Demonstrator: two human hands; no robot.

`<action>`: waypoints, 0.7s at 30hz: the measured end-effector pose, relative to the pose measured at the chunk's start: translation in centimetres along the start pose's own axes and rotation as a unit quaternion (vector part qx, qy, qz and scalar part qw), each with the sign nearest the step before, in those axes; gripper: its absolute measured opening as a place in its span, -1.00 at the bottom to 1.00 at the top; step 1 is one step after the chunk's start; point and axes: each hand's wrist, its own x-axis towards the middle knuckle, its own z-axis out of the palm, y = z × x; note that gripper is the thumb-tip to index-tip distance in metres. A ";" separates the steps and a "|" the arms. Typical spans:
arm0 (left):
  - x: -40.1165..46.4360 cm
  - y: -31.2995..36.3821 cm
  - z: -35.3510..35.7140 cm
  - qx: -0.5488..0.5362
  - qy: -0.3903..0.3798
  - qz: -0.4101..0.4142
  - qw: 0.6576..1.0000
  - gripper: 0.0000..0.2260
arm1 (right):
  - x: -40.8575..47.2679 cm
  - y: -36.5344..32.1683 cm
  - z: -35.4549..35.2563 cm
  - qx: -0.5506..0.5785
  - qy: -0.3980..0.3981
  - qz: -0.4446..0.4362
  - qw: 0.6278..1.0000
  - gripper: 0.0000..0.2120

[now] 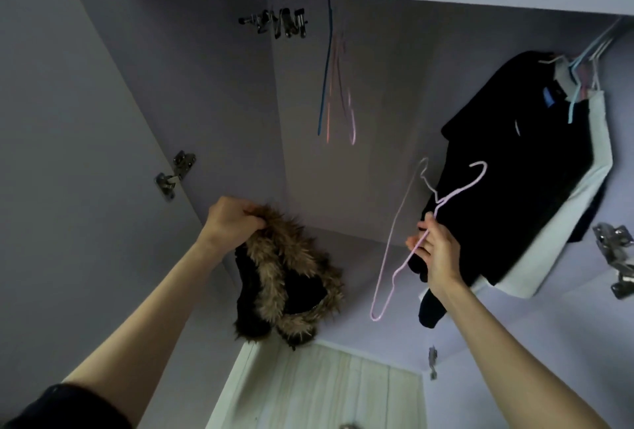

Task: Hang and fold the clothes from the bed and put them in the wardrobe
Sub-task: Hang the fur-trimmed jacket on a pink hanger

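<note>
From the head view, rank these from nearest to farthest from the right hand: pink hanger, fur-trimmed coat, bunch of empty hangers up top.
1. Pink hanger: held in the right hand itself.
2. Fur-trimmed coat: to its left, gripped by the left hand.
3. Empty hangers: hanging high in the wardrobe, above and behind.

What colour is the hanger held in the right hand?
Pale pink; the hanger shows best in the head view, pinched by the right hand.
</note>
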 end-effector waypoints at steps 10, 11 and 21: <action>-1.4 -2.0 -0.2 -0.024 -0.026 -0.018 0.999 -0.81 | -1.0 3.9 -2.8 -0.051 0.029 0.110 0.992 -0.70; -1.5 -2.2 -0.2 -0.024 -0.025 -0.021 0.999 -0.81 | -1.1 4.0 -3.1 -0.034 -0.001 0.095 0.995 -0.75; -2.4 -2.2 0.6 -0.021 -0.041 -0.029 0.999 -0.82 | -3.1 3.5 -5.0 -0.046 -0.095 0.227 0.968 -0.75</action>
